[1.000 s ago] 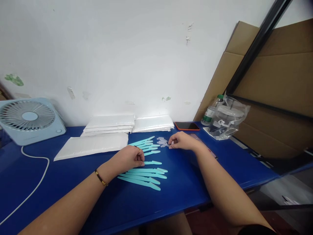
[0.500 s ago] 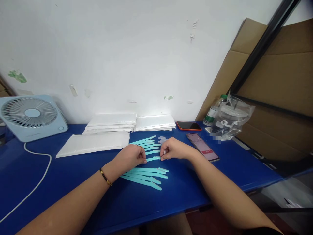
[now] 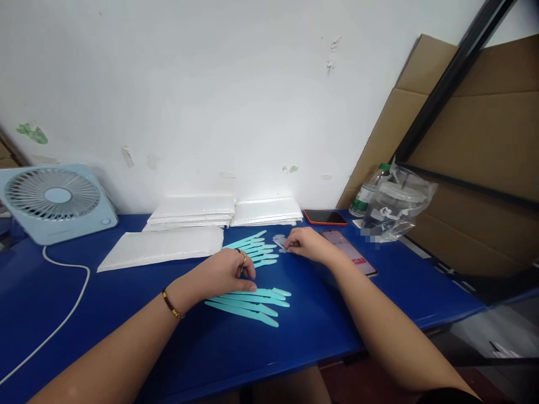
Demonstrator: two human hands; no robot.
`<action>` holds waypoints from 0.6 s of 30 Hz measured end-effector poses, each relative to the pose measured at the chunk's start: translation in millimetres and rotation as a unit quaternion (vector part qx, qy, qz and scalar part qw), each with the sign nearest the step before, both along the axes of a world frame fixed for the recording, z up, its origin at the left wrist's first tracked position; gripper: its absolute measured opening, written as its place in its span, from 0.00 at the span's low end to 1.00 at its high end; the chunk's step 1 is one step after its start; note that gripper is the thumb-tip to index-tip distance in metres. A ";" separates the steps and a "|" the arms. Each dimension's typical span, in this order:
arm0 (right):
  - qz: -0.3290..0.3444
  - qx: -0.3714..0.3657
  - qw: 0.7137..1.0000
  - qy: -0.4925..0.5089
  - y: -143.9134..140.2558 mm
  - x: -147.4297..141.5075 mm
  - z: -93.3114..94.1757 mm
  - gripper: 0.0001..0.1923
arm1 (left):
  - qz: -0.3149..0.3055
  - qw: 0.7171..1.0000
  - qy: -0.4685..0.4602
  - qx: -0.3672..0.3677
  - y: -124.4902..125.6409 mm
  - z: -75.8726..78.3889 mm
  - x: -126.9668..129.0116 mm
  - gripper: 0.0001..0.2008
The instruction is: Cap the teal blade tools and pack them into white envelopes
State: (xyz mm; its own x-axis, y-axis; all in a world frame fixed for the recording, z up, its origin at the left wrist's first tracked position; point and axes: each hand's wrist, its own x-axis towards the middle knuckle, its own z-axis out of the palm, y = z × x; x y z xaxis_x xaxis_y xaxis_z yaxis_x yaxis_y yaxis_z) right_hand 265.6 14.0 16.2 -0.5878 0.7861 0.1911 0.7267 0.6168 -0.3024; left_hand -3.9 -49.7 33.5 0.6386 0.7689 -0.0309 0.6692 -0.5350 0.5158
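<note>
Several teal eyebrow razors lie in two fanned groups on the blue table. My left hand (image 3: pixel 231 273) covers the handle ends of the far group (image 3: pixel 263 248) and reaches the top of the near group (image 3: pixel 256 308). Its thumb and forefinger are apart, with nothing visible between them. My right hand (image 3: pixel 309 245) is at the small pile of clear plastic blade caps (image 3: pixel 278 241), right of the far razors. Its thumb and fingers are pinched together at the pile's edge, on what looks like a clear cap.
White padded mailers (image 3: pixel 168 247) lie stacked along the wall. A light blue fan (image 3: pixel 59 196) stands left, its white cable trailing forward. Two phones, one orange-edged (image 3: pixel 325 216) and one lit (image 3: pixel 357 258), lie right. Behind them are a bottle (image 3: pixel 365 196) and a bagged cup (image 3: pixel 396 205).
My right hand has moved away and right to the clear caps. My left thumb and forefinger have parted, and the razor that was between my hands no longer shows there.
</note>
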 end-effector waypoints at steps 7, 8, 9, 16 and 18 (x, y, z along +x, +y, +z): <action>-0.030 -0.088 0.996 -0.006 -5.9 2.6 6.5 0.05 | -0.020 0.996 0.032 -0.077 -7.5 2.8 3.9 0.09; -0.030 -0.095 0.995 -0.007 -7.2 3.5 8.4 0.05 | -0.017 0.997 0.033 -0.065 -6.7 1.8 4.1 0.09; -0.027 -0.102 0.994 -0.009 -8.2 4.5 10.2 0.05 | -0.010 0.998 0.035 -0.047 -5.3 0.6 4.3 0.10; 0.025 -0.134 0.991 -0.001 -13.2 1.8 13.2 0.05 | 0.082 0.993 0.048 0.071 9.1 -16.0 4.3 0.08; 0.045 -0.136 0.990 0.011 -15.4 -3.0 11.9 0.05 | 0.085 0.993 0.045 0.068 10.2 -19.1 5.2 0.08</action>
State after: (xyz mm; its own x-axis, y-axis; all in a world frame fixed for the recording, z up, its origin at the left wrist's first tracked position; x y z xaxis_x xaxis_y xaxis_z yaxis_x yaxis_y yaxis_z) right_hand 262.6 -1.4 28.1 -0.6564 0.7544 -0.0070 0.6633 0.5727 -0.4816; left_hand 1.4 -39.5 14.4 0.4980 0.8667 0.0301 0.7963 -0.4708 0.3798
